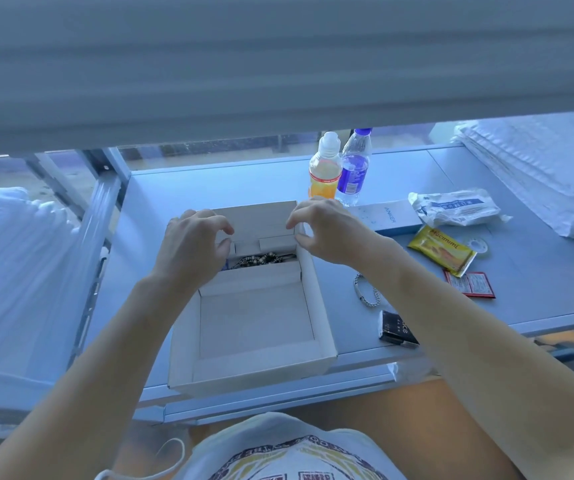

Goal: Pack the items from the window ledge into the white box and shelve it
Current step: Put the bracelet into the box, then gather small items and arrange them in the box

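your open white cardboard box point(254, 327) sits on the pale window ledge point(181, 188), near its front edge; both your arms reach over it, your left hand point(192, 247) and right hand point(327, 230) arched at its far corners, fingers curled, pinching the folded far flap point(256, 216) above dark beads point(261, 259) inside
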Demonstrator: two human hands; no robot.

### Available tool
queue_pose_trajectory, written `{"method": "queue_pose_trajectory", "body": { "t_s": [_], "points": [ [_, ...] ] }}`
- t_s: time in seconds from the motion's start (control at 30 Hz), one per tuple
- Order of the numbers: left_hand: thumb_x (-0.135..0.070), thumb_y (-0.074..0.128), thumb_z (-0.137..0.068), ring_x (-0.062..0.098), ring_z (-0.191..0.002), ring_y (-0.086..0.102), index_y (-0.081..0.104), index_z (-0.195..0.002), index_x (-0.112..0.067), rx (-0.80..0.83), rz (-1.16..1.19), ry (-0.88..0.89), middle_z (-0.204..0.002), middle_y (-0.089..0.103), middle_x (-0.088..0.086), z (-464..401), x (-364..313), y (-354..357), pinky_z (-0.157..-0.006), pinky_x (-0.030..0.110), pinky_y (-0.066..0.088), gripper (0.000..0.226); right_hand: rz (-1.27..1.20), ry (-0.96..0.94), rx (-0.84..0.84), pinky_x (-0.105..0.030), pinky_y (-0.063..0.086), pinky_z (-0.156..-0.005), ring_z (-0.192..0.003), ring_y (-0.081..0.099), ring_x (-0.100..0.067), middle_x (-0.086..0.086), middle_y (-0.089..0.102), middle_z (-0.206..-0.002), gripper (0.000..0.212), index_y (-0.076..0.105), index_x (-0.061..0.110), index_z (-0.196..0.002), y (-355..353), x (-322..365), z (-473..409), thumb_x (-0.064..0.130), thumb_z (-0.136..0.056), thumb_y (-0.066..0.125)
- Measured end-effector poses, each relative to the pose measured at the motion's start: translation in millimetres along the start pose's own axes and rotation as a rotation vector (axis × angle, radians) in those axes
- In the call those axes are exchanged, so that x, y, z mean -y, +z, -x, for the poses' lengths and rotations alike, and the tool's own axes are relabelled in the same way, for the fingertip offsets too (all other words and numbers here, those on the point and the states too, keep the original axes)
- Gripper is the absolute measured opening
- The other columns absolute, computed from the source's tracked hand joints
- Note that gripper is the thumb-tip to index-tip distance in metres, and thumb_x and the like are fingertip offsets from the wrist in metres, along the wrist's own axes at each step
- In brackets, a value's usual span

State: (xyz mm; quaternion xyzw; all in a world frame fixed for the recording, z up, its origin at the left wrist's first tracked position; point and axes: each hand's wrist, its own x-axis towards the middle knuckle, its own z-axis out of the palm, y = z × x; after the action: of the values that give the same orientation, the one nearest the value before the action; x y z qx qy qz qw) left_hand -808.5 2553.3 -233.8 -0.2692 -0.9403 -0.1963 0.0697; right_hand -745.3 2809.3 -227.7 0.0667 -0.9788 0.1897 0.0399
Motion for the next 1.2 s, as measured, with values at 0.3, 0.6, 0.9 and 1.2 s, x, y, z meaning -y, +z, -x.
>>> {"method": "queue_pose_trajectory", "body": {
  "t_s": [0.3,0.6,0.9,1.2],
  "points": [
    [-0.020,0.072,-0.091,0.022,-0.112,0.059,0.076,-0.103,-0.020,-0.030,0.108,0.097,-0.110,0.071,-0.006,6,-63,7,-0.096,0.042,0.048,0.013,-0.101,0.033,-0.033,-0.039,0.039,-0.113,-0.131,0.054,-0.020,0.003,0.063,-0.139,0.031,0.073,0.015,-0.125,-25,-35,56,0.016,-0.094,0.072],
    [-0.017,0.073,-0.091,0.022,-0.107,0.059,0.075,-0.104,-0.019,-0.026,0.176,0.178,-0.109,0.070,-0.007,1,-124,31,-0.093,0.042,0.050,0.014,-0.120,0.150,-0.077,-0.030,0.040,-0.107,-0.125,0.054,-0.016,0.008,0.067,-0.129,0.029,0.074,0.018,-0.122,-44,-97,108,0.016,-0.093,0.072],
    [-0.021,0.072,-0.092,0.016,-0.109,0.056,0.074,-0.105,-0.022,0.039,0.216,0.208,-0.113,0.068,-0.009,-3,-184,73,-0.089,0.027,0.042,0.013,-0.126,0.225,-0.103,-0.030,0.043,-0.107,-0.120,0.060,-0.016,0.008,0.069,-0.123,0.025,0.077,0.018,-0.115,-53,-162,155,0.018,-0.090,0.077],
    [-0.021,0.072,-0.091,0.016,-0.107,0.056,0.074,-0.106,-0.024,0.090,0.231,0.164,-0.113,0.067,-0.010,-6,-219,104,-0.094,0.031,0.043,0.015,-0.174,0.327,-0.053,-0.034,0.047,-0.103,-0.117,0.061,-0.017,0.008,0.068,-0.124,0.027,0.076,0.018,-0.116,-43,-206,189,0.016,-0.089,0.076]
  ]
}}
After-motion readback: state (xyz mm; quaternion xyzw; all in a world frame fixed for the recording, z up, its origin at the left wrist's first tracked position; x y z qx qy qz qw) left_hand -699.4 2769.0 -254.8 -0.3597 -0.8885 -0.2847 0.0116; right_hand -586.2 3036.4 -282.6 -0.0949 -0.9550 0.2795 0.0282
